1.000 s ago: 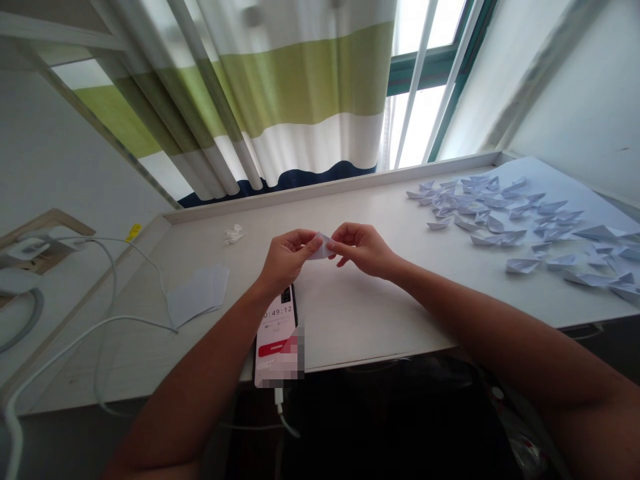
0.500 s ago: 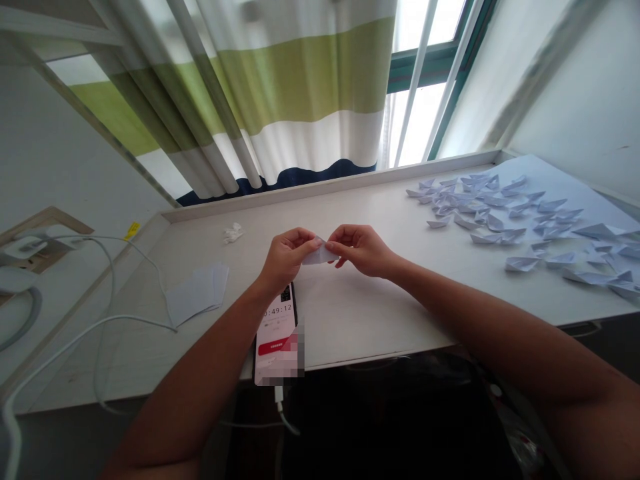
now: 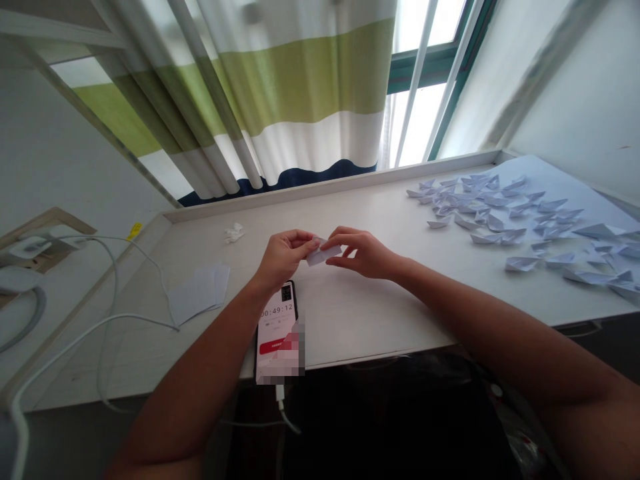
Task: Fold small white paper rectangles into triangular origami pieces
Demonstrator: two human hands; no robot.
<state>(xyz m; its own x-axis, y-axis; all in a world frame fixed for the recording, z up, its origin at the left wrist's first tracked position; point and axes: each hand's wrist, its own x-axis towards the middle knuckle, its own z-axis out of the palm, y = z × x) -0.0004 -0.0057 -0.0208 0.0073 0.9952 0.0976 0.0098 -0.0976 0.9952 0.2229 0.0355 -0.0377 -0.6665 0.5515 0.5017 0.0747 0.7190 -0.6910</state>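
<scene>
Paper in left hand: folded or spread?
Folded: the paper pinched in the left hand shows as a small, narrow piece with angled edges, unlike the larger flat sheets.

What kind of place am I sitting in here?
Probably a room at home or in a dorm: there's a white desk, a green-striped curtain behind it, and a phone plugged in.

You are wearing the one camera on your head, and it is looking forward and down over the desk (image 3: 370, 320). It is viewing from near: your arms (image 3: 200, 373) are entering from below, and your left hand (image 3: 281, 259) and right hand (image 3: 367, 255) are appearing around the centre. Farther, it is facing the curtain (image 3: 310, 80) and the window (image 3: 437, 70).
</scene>
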